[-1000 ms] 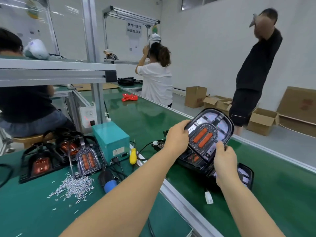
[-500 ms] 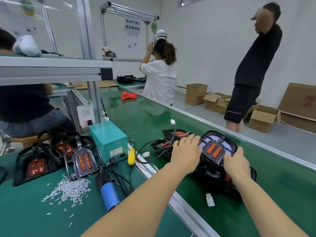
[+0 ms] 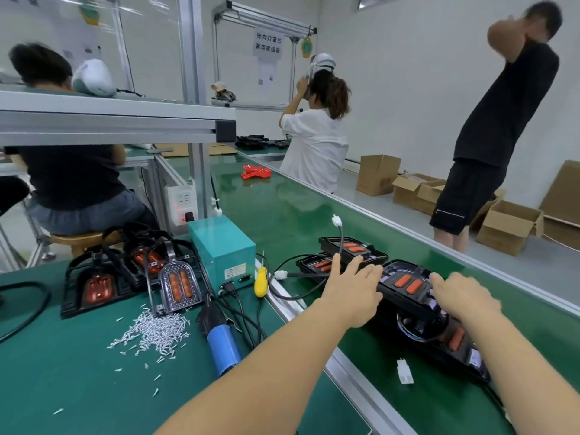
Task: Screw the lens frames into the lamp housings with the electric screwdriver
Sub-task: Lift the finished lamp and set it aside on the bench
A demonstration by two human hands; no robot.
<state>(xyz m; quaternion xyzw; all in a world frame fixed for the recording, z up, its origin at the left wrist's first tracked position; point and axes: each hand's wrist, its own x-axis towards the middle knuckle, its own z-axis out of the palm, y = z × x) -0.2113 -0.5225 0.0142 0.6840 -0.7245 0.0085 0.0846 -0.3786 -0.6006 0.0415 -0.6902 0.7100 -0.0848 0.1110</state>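
- On the green conveyor belt (image 3: 314, 221), the left hand (image 3: 353, 293) lies palm-down with its fingers stretched out straight, resting against the left end of a black lamp housing (image 3: 408, 296); it grips nothing
- On the housing's right end rests the right hand (image 3: 464, 296), knuckles up and fingers bent over the top edge; whether the fingers truly clasp the edge I cannot tell
- Between the two hands, the top of that housing shows two orange lenses side by side; it sits stacked on another lamp unit (image 3: 452, 343), whose coloured wires show beneath it
- Just beyond the left fingertips lie two more black housings (image 3: 348, 249) with orange lenses, overlapping one another, with a black cable curling up to a white connector (image 3: 336, 220)
- Near the belt's edge, a second white connector (image 3: 405, 375) lies loose on the green surface
- On the workbench to the left, the electric screwdriver (image 3: 219, 337), blue-handled, lies on its side by a tangle of black cords
- Beside it spreads a heap of small silver screws (image 3: 153, 332)
- Behind the screws, a lens frame (image 3: 179, 287) with two orange lenses leans upright against black open housings (image 3: 97, 285) with copper-coloured interiors
- A teal power box (image 3: 222, 246) stands behind the screwdriver, a yellow-handled tool (image 3: 260, 281) just right of it
- Farther off, one person sits at the bench, and two others stand near cardboard boxes (image 3: 508, 226)
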